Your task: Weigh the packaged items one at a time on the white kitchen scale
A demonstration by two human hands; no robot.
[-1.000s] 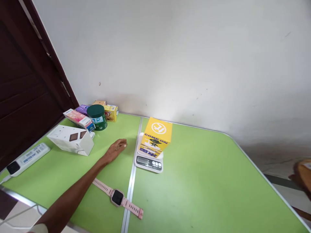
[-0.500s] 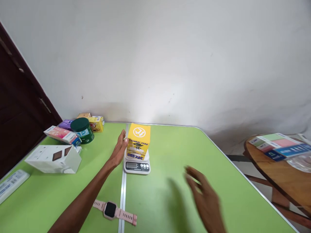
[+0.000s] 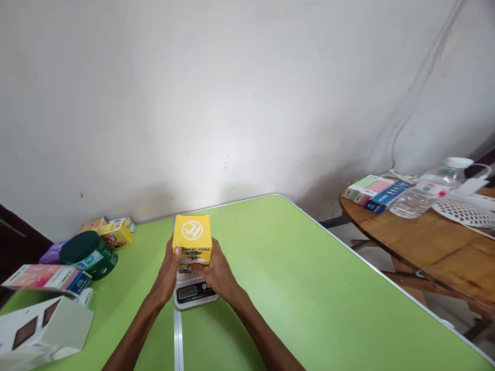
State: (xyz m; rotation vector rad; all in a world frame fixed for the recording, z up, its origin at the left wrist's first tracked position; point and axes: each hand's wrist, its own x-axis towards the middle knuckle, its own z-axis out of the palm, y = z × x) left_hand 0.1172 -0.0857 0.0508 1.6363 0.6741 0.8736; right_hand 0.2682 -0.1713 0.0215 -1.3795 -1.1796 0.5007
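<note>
There, left hand [image 3: 166,275] and right hand [image 3: 221,273] have fingers [image 3: 177,256] gripping the yellow box [image 3: 192,231] near the desk's [image 3: 309,288] far edge!

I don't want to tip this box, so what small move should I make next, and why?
I'd probably lift the yellow box straight up, level: your left hand and right hand hold it from opposite sides over the white scale, though they hide whether its base touches.

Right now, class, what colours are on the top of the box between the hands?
The box top is yellow with a white circular emblem; head view.
</note>
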